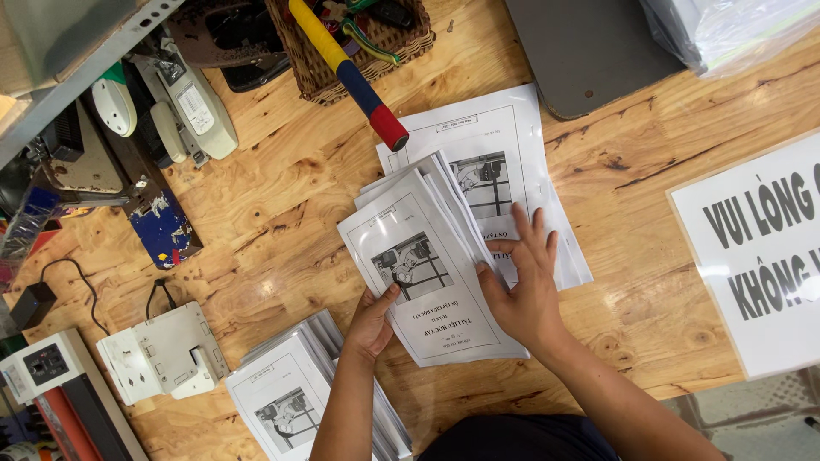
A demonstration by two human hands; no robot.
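Observation:
A fanned bundle of thin white booklets [420, 265] with a black-and-white picture on the cover lies on the wooden table [282, 213]. My left hand [371, 323] grips the bundle's lower left edge, thumb on top of the cover. My right hand [523, 286] rests on the bundle's right side, fingers spread over the fanned edges and onto the flat stack of the same booklets [504, 141] underneath. A second pile of booklets [295, 401] lies at the table's front edge, left of my left forearm.
A wicker basket [320, 72] with a yellow, blue and red handled tool [354, 81] stands at the back. Staplers [184, 102] and a white power strip [162, 352] are at left. A grey board [589, 47] and a white printed sign [760, 248] lie at right.

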